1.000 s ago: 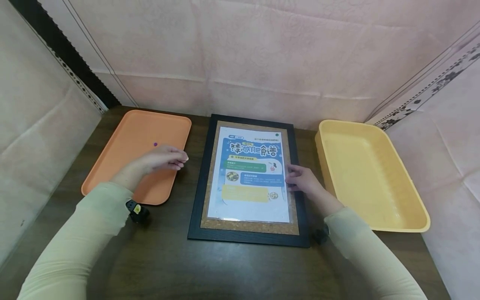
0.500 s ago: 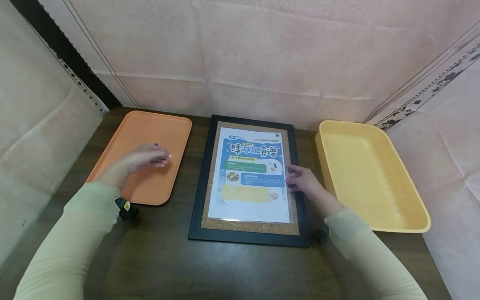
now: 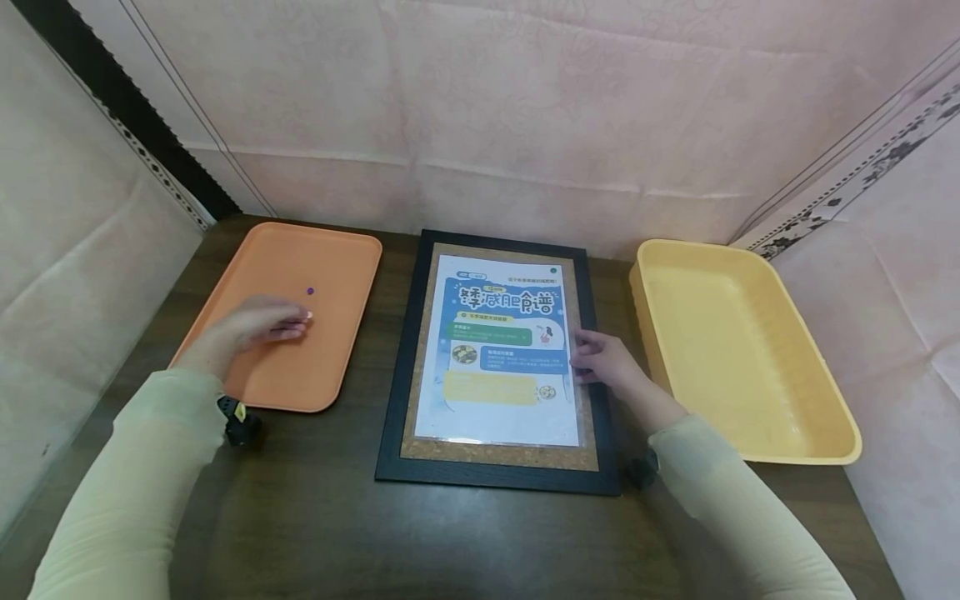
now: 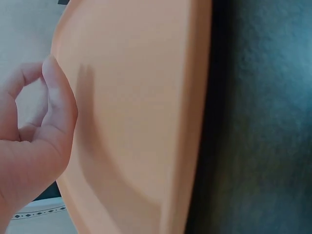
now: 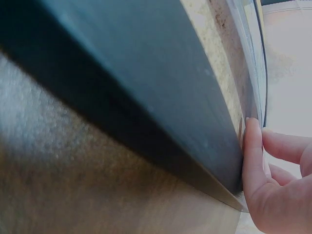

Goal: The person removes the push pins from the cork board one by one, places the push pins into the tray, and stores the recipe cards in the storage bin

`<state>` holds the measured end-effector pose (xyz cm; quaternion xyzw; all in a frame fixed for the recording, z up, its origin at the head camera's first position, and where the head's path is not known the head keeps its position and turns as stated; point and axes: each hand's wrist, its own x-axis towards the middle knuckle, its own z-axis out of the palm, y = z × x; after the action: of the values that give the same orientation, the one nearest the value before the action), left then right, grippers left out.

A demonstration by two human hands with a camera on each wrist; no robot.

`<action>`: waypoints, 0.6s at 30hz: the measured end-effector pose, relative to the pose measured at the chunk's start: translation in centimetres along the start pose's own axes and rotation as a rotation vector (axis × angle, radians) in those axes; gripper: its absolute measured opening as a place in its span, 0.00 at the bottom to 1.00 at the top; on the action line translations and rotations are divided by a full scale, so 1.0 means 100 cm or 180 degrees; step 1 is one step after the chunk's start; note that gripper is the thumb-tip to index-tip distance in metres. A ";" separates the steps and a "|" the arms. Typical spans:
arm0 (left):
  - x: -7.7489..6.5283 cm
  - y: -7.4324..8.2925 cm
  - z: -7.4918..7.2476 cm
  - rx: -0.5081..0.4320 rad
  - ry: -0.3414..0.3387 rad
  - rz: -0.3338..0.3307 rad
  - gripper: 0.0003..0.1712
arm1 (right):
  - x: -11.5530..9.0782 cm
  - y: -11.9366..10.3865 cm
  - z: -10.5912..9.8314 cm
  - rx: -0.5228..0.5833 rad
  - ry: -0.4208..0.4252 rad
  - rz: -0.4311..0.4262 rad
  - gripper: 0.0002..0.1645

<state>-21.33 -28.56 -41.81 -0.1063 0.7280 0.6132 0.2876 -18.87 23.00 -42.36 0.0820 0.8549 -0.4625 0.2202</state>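
In the head view my left hand (image 3: 266,323) is over the left part of an orange tray (image 3: 330,375). Its thumb and index fingertips (image 4: 49,62) meet in the left wrist view. A pale speck shows at these tips; whether it is a nail or a small held thing I cannot tell. A small purple dot-like piece (image 3: 311,291) sits on the tray, just beyond that hand. My right hand (image 3: 607,362) touches the right edge of a printed sheet (image 3: 487,423), its fingers resting there. The sheet lies flat on a black-framed cork board (image 3: 480,473).
A deep yellow bin (image 3: 738,350) stands to the right of the board. Everything rests on a dark wooden table (image 3: 420,542). Pale cloth (image 3: 510,108) hangs behind and at both sides.
My left hand has moved left across the tray, from its right edge to its left part, passing near the purple piece. The right hand, sheet and board have stayed put.
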 end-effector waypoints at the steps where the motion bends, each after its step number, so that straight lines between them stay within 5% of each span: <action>1: -0.001 0.000 0.000 -0.0046 0.0021 -0.0034 0.10 | 0.000 0.000 0.000 0.0000 -0.0002 0.0000 0.37; 18: 0.001 -0.001 0.007 0.0306 0.0340 -0.0151 0.10 | -0.001 -0.001 0.000 0.0014 -0.0009 0.0005 0.38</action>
<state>-21.17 -27.90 -42.06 -0.1421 0.7682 0.5640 0.2676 -18.83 22.99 -42.26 0.0825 0.8535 -0.4644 0.2216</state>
